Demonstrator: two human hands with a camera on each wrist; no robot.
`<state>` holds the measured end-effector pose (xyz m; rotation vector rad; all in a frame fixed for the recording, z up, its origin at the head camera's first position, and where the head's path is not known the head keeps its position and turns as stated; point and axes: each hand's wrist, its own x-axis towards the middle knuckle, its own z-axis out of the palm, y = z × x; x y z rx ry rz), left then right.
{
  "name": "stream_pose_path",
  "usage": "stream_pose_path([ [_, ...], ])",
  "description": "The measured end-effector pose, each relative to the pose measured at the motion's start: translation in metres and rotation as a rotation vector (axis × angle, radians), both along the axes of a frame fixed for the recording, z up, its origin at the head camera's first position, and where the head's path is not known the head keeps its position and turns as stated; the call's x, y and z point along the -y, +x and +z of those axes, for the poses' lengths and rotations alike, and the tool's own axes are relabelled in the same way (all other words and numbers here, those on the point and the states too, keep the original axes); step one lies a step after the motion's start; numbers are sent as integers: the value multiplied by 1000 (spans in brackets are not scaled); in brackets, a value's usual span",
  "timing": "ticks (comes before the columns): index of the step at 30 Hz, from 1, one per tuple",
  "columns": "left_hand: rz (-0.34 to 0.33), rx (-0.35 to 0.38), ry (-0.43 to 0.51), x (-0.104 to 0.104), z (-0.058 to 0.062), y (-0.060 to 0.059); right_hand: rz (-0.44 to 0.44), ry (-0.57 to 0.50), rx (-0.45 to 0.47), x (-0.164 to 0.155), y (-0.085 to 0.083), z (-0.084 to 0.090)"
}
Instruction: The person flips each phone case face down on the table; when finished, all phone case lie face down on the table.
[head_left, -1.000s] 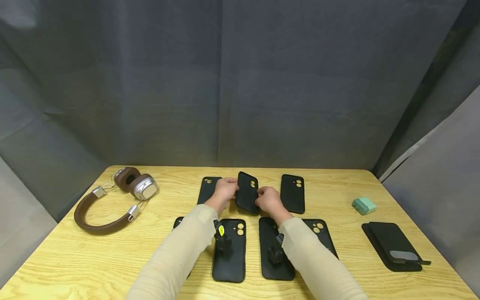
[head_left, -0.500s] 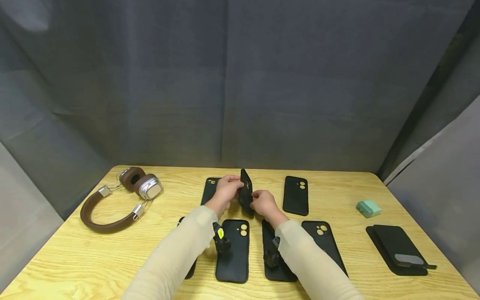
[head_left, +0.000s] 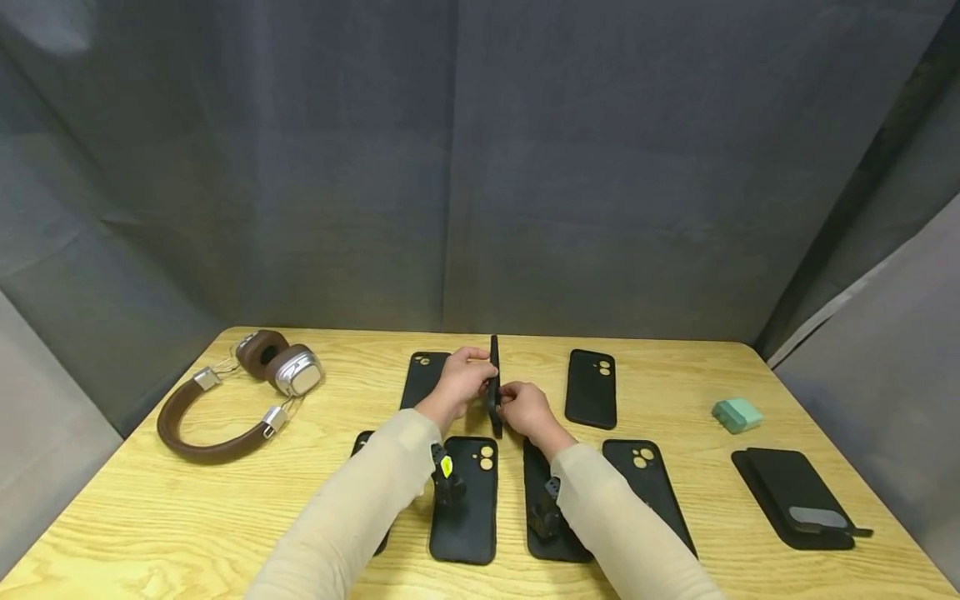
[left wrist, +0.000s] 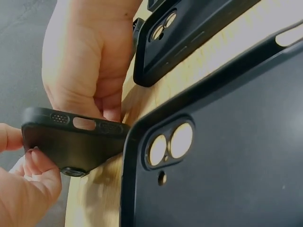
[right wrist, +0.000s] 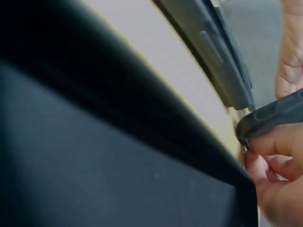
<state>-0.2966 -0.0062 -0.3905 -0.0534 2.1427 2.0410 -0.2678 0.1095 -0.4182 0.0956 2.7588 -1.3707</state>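
Black and rubbery-looking, the phone case (head_left: 494,385) stands on edge above the middle of the bench (head_left: 150,517), held between both hands. The left hand (head_left: 463,382) has its fingers and thumb curled round the case's left face and far end; the right hand (head_left: 522,407) pinches its near lower edge, which the left-wrist view shows with its speaker holes and port slot facing the camera (left wrist: 75,142).

Risk, as I judge it: the case is held only at its rim, and a soft case can flex and spring out of a pinch. If it slips it would drop onto the cases lying just below, the one with the twin lens holes (head_left: 465,500) or its neighbour (head_left: 542,492), and knock the laid-out rows askew. The sleeves also pass right over those near cases, so a lowered forearm could drag them.

No brand, label or writing can be read on any case. The right-wrist view is mostly dark and blurred, so a mark there could be missed. The brown headphones (head_left: 225,400), the small green box (head_left: 737,414) and the dark wallet-like case (head_left: 795,498) show no legible text either.
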Motion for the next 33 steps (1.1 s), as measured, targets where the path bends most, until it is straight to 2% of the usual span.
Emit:
stream_pose_path([
  [7, -21, 8, -21, 1, 0, -2, -29, -187, 46, -3, 3, 6],
  [14, -31, 19, -24, 1, -1, -2, -49, -382, 90, -6, 9, 21],
  [21, -46, 35, -26, -1, 1, -1, -41, -533, 79, -6, 19, 31],
  [25, -50, 36, -27, -4, 1, -1, -38, -553, 72, -6, 23, 34],
  [33, -49, 14, 27, -10, 1, 2, -54, -509, 67, -3, 27, 34],
])
